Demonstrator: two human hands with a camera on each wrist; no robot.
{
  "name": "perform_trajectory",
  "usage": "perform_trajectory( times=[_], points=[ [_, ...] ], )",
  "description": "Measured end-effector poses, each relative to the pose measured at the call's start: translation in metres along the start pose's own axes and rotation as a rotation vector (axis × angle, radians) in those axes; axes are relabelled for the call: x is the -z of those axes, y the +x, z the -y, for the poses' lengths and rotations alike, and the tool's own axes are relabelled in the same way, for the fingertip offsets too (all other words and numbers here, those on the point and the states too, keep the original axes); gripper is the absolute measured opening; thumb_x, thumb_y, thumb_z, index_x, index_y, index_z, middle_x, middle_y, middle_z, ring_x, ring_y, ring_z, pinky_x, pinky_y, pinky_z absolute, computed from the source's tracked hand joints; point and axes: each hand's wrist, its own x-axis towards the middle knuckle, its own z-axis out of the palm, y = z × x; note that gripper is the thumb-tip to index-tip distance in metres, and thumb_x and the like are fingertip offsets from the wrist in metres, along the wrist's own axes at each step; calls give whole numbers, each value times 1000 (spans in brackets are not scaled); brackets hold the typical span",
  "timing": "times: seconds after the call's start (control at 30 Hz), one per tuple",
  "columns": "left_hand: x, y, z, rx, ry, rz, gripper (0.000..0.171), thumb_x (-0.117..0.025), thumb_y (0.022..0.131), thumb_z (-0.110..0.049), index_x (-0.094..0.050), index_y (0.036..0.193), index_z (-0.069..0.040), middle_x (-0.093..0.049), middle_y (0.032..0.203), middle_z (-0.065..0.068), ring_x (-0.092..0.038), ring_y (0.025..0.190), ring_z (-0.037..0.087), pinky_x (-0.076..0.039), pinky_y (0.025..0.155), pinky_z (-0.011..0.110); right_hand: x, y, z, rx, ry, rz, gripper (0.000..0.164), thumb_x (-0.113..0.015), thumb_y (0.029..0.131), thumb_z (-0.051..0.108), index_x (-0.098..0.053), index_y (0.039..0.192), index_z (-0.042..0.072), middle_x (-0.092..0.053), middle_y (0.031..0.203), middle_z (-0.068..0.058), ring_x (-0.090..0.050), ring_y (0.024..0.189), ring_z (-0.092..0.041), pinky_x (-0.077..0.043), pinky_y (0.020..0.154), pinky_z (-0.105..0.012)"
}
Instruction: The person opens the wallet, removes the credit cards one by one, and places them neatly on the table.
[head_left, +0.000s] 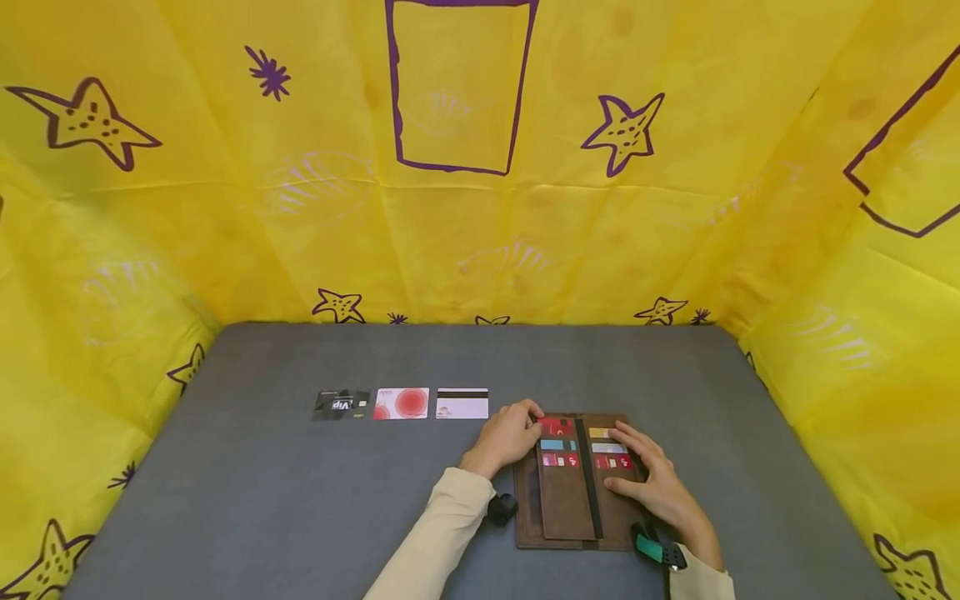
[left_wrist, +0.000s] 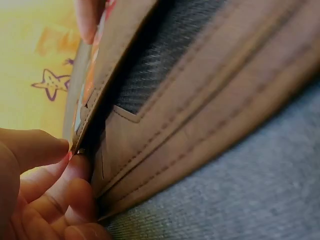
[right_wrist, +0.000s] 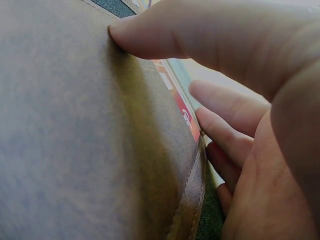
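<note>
A brown bifold wallet (head_left: 618, 521) lies opened on the table. Its inner flap (head_left: 566, 504) is lifted slightly at the left, showing a dark lined pocket (left_wrist: 150, 75) beneath in the left wrist view. My left hand (head_left: 510, 435) pinches the flap's upper left corner between thumb and fingertips. Red and blue cards (head_left: 553, 446) fill slots on that flap. Along the right side, my right hand (head_left: 660, 487) rests with its thumb on the leather and fingers extended at the edge, beside yellow, grey and red cards (head_left: 609, 460). A black elastic band (head_left: 589, 483) runs down the middle.
Left of the wallet lie three cards in a row: a black VIP card (head_left: 341, 405), a white card with red circles (head_left: 402, 403) and a white card with a black stripe (head_left: 462, 403). Yellow patterned cloth (head_left: 480, 225) surrounds the grey table (head_left: 285, 500).
</note>
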Motion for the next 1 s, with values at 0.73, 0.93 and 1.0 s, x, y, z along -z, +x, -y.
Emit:
perform_trajectory(
  times=[0.73,0.93,1.0],
  points=[
    [1,11,-6,125,2,-1,12,-61,94,-18,-71,90,-15,-69,86,1,-62,79,17,-48,67,36,2,1,2,-16,-9,9,72,-82,77,23,-53,141,10,-36,156,-18,-22,142,-48,-17,99,-77],
    [-2,14,-4,121,72,-3,13,-61,95,-20,-72,89,-16,-69,84,-2,-63,79,18,-49,68,35,2,1,1,-15,-1,16,71,-81,78,23,-52,141,9,-35,157,-19,-21,142,-49,-13,99,-77],
    [-3,15,-4,120,95,-6,14,-61,96,-21,-72,90,-17,-71,87,-2,-65,82,19,-50,69,35,2,1,1,-15,2,20,71,-81,78,23,-52,141,9,-35,157,-20,-20,142,-49,-13,99,-77]
  ],
)
